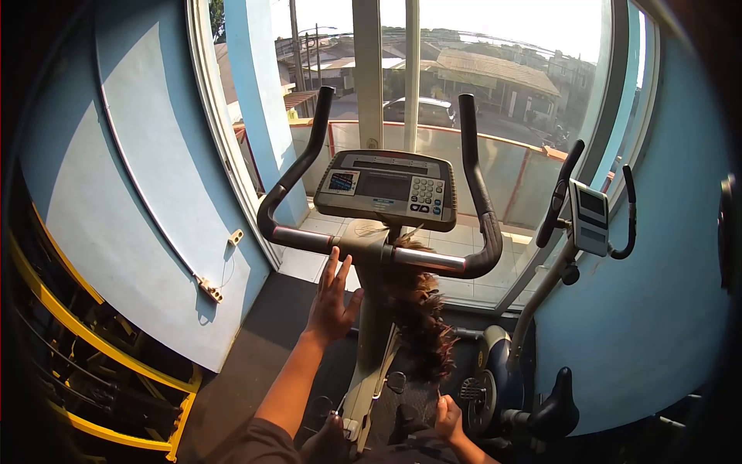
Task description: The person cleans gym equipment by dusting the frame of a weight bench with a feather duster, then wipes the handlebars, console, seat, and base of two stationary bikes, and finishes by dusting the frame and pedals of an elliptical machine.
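Observation:
Before me stands an exercise bike with a grey console (386, 189) and black curved handlebars (488, 224). My left hand (334, 298) is raised just below the left silver grip, its fingers apart and nothing in it. Low at the right, my right hand (448, 419) is closed around the thin handle of a brown feather duster (425, 325). The duster points upward, its feathers beside the bike's central post and overlapping the right silver grip (430, 260). Whether the feathers touch the grip I cannot tell.
A second exercise bike (510, 371) with a black seat stands at the right by the blue wall (649, 309). Yellow-framed equipment (100, 340) is at the left. A socket strip (209, 289) hangs on the left wall. Glass doors are behind the console.

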The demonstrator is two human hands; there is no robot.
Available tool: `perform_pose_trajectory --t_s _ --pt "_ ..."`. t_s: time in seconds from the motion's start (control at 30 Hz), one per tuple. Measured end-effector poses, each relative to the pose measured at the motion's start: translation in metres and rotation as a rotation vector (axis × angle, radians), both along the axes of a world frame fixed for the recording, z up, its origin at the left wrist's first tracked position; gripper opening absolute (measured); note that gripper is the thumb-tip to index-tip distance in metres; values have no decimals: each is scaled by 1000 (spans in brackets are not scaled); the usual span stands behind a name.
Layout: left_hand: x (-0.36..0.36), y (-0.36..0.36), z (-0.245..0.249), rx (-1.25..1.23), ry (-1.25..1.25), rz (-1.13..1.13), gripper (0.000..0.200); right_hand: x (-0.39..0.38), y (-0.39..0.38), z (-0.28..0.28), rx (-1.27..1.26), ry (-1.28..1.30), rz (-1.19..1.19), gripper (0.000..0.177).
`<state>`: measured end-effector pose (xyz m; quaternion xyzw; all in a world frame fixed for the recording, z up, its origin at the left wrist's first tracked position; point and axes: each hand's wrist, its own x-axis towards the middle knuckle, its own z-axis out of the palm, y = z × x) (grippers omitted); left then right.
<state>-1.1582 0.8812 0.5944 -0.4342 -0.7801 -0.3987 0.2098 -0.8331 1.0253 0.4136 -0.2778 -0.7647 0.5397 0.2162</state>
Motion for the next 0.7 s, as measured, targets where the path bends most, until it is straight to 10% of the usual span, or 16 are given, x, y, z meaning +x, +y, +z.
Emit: perform_pose_trajectory --t_s 0.2,0.4,0.7 --pt "59 -86 -76 232 -391 2 46 95 -11 12 243 -71 28 21" --pt "114 -136 -86 274 -546 105 39 -20 30 182 213 55 -46 29" --pt "164 -182 -114 211 -673 98 42 -16 -19 152 391 -395 180 31"
